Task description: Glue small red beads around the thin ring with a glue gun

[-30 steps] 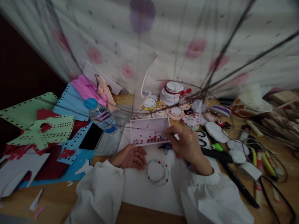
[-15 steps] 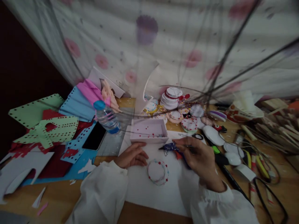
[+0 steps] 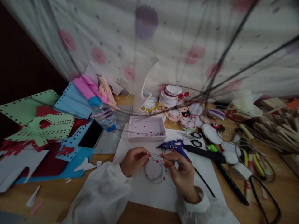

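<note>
My right hand (image 3: pixel 181 171) is closed round a pair of thin metal tweezers (image 3: pixel 156 155), whose tips point left. Finger and thumb of my left hand (image 3: pixel 135 160) pinch together at those tips, and whatever tiny thing is between them is too small to name. Just below both hands lies a round piece (image 3: pixel 154 171) edged with red hearts and pale blue bits, on a white paper sheet (image 3: pixel 149 194). Beyond the hands stands a shallow pale pink box (image 3: pixel 147 137) with a few small red pieces inside. A blue glue gun (image 3: pixel 171 144) rests behind my right hand.
Scissors (image 3: pixel 195 139), a black-handled tool (image 3: pixel 203 152) and cables lie to the right. Decorated discs (image 3: pixel 174 114) are piled at the back. A water bottle (image 3: pixel 104 115), a phone (image 3: pixel 91 135) and coloured felt-like sheets (image 3: pixel 50 126) cover the left side.
My right hand has moved left and down, away from the glue gun, bringing the tweezers over the round piece. My left hand has lifted off the paper and closed into a pinch.
</note>
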`<state>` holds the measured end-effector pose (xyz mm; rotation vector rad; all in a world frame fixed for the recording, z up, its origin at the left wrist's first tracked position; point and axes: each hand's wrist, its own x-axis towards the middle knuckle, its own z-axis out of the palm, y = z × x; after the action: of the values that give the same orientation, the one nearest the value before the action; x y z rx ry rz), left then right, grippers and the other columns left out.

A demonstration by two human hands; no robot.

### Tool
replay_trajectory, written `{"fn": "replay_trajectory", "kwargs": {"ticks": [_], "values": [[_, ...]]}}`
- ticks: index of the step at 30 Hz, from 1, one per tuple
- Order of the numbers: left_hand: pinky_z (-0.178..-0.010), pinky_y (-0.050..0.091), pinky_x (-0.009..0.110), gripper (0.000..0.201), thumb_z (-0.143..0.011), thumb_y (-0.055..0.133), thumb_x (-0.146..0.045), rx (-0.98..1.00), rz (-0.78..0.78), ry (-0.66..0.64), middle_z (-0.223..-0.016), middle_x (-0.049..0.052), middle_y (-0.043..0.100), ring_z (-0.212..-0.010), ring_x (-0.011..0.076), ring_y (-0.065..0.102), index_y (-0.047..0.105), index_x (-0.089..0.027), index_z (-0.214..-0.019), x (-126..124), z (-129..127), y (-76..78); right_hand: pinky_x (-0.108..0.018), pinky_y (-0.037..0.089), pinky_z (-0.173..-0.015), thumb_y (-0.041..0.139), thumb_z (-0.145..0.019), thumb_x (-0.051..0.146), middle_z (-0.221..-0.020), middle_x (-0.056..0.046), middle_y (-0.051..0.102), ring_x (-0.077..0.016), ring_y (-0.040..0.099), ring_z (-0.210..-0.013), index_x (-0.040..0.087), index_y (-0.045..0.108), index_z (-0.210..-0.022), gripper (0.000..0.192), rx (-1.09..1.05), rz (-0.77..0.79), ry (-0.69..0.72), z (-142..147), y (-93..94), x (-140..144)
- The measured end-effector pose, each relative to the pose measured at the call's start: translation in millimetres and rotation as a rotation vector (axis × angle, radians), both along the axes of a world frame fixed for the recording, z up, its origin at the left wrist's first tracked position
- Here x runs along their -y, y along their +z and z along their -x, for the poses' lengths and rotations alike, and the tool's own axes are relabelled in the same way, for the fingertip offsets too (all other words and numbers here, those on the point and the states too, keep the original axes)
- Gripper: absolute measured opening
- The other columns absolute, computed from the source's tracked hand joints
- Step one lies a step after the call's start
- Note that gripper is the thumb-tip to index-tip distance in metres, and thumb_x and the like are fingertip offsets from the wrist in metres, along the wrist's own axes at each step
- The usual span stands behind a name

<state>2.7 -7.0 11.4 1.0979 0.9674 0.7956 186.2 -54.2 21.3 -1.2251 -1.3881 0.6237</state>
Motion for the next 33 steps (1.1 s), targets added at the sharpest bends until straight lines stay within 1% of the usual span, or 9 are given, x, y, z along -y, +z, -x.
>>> {"fn": "replay_trajectory", "kwargs": {"ticks": [2, 5, 9, 13, 16, 20, 26, 31, 33], "values": [[-0.048, 0.039, 0.022, 0.025, -0.069, 0.073, -0.035, 0.012, 0.02, -0.007, -0.056, -0.001, 0.057, -0.049, 0.0088, 0.049, 0.064, -0.013, -0.073, 0.0, -0.4, 0.7, -0.028, 0.053, -0.049, 0.064, -0.08, 0.017, -0.082, -0.004, 0.073, -0.0163, 0.065, -0.058, 0.023, 0.066, -0.083, 0.007, 0.014, 0.0, 0.001, -0.5, -3.4, 1.2], [-0.048, 0.039, 0.022, 0.026, -0.069, 0.073, -0.036, 0.024, 0.029, -0.004, -0.058, 0.0, 0.058, -0.05, 0.009, 0.049, 0.064, -0.013, -0.073, -0.5, -0.7, 0.6, -0.029, 0.054, -0.052, 0.064, -0.079, 0.017, -0.085, -0.004, 0.073, -0.0181, 0.067, -0.066, 0.024, 0.067, -0.086, 0.01, 0.055, 0.004, -0.019, -1.2, -6.2, 3.7], [-0.047, 0.037, 0.022, 0.027, -0.074, 0.068, -0.038, -0.02, 0.003, -0.01, -0.059, 0.001, 0.058, -0.049, 0.0089, 0.047, 0.067, -0.012, -0.073, -1.1, -1.0, -2.0, -0.029, 0.055, -0.056, 0.064, -0.079, 0.017, -0.084, -0.002, 0.074, -0.0188, 0.068, -0.071, 0.025, 0.067, -0.084, 0.01, 0.115, -0.014, -0.047, -1.0, -4.3, 6.0], [-0.046, 0.036, 0.022, 0.029, -0.076, 0.065, -0.041, -0.048, -0.003, -0.034, -0.061, 0.002, 0.058, -0.048, 0.0087, 0.047, 0.068, -0.011, -0.075, -2.0, -1.3, -2.2, -0.028, 0.052, -0.052, 0.066, -0.078, 0.019, -0.082, -0.003, 0.073, -0.0179, 0.067, -0.066, 0.024, 0.067, -0.085, 0.008, 0.076, -0.019, -0.09, -1.2, -2.6, 6.1], [-0.046, 0.036, 0.022, 0.031, -0.078, 0.064, -0.042, -0.044, -0.024, -0.049, -0.062, 0.002, 0.057, -0.048, 0.0082, 0.046, 0.067, -0.011, -0.076, -2.1, -1.2, -2.2, -0.027, 0.051, -0.05, 0.066, -0.079, 0.019, -0.081, -0.004, 0.073, -0.0174, 0.066, -0.064, 0.023, 0.066, -0.085, 0.007, 0.047, -0.02, -0.086, -1.5, -2.1, 5.3], [-0.046, 0.036, 0.022, 0.033, -0.079, 0.062, -0.044, -0.029, -0.021, -0.061, -0.064, 0.002, 0.057, -0.049, 0.0089, 0.046, 0.068, -0.012, -0.079, -1.3, -0.2, -5.9, -0.026, 0.051, -0.05, 0.065, -0.079, 0.019, -0.079, -0.003, 0.072, -0.0174, 0.066, -0.066, 0.024, 0.066, -0.084, 0.007, 0.077, -0.028, -0.078, -1.2, -1.0, 4.7], [-0.048, 0.037, 0.022, 0.03, -0.081, 0.061, -0.042, -0.055, -0.031, -0.096, -0.067, 0.003, 0.06, -0.051, 0.0094, 0.046, 0.069, -0.012, -0.082, -0.8, 0.9, -7.8, -0.026, 0.05, -0.046, 0.064, -0.08, 0.02, -0.076, -0.003, 0.071, -0.0167, 0.064, -0.059, 0.024, 0.067, -0.084, 0.006, 0.103, -0.004, -0.088, -1.0, -2.1, 6.1], [-0.048, 0.037, 0.023, 0.032, -0.08, 0.062, -0.042, -0.042, -0.028, -0.09, -0.066, 0.003, 0.059, -0.05, 0.0093, 0.047, 0.069, -0.011, -0.081, -1.1, 0.1, -6.9, -0.029, 0.055, -0.059, 0.063, -0.08, 0.017, -0.076, -0.001, 0.072, -0.0177, 0.067, -0.066, 0.026, 0.066, -0.082, 0.009, 0.117, -0.053, -0.068, -1.2, -1.5, 5.2], [-0.048, 0.037, 0.022, 0.032, -0.08, 0.062, -0.042, -0.03, -0.033, -0.087, -0.067, 0.003, 0.059, -0.05, 0.0088, 0.046, 0.068, -0.011, -0.082, -1.2, -0.3, -7.2, -0.03, 0.055, -0.06, 0.063, -0.08, 0.016, -0.077, -0.001, 0.072, -0.0183, 0.067, -0.068, 0.025, 0.066, -0.083, 0.011, 0.11, -0.08, -0.081, -1.6, -2.5, 5.5]]}}
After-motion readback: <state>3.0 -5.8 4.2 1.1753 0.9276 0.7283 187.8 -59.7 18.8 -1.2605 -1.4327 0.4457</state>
